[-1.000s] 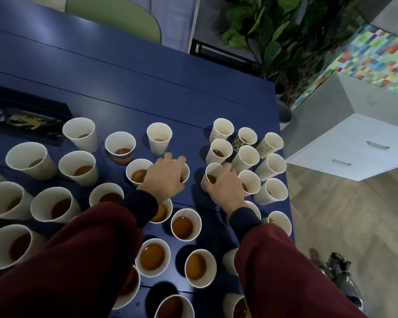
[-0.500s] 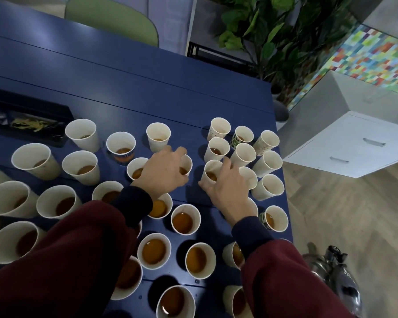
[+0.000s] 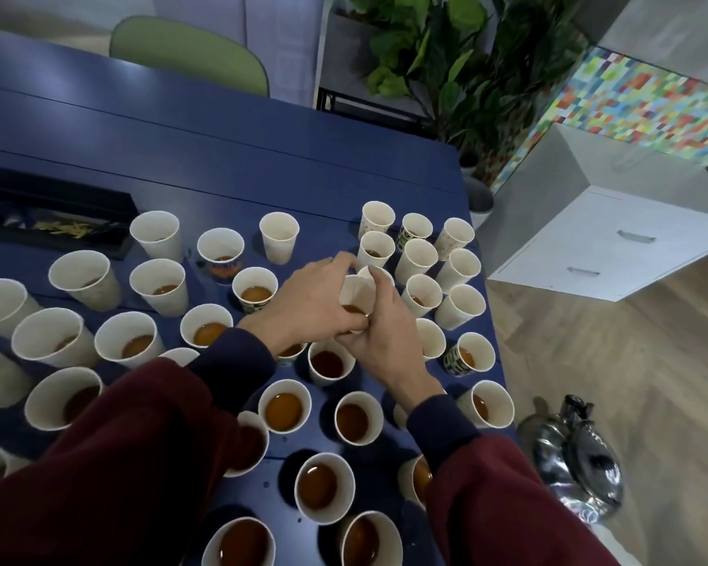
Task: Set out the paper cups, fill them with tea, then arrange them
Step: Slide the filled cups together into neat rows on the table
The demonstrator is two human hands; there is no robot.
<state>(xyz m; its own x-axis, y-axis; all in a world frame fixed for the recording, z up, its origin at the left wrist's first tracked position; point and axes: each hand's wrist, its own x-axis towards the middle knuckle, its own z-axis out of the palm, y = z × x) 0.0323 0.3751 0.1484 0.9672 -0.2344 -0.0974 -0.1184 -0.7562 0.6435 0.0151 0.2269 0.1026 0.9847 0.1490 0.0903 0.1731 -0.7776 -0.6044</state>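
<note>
Toward the right edge of the blue table (image 3: pixel 221 149), we grip one paper cup (image 3: pixel 356 294) with both hands (tea (image 3: pixel 354 309) shows inside): left hand (image 3: pixel 309 306) curls round its left side, right hand (image 3: pixel 385 332) round its right. Other tea-filled cups (image 3: pixel 285 410) crowd the table.

We note paper cups (image 3: pixel 285 410) spread across our table (image 3: pixel 221 149), tray (image 3: pixel 58 222) at far left, chair (image 3: pixel 189 55) and plant (image 3: pixel 446 55) behind, cabinet (image 3: pixel 610 247) right, kettle (image 3: pixel 581 463) on floor (image 3: pixel 630 361) beside us.

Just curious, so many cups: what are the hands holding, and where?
Left hand and right hand grip a white paper cup of tea by its sides.
</note>
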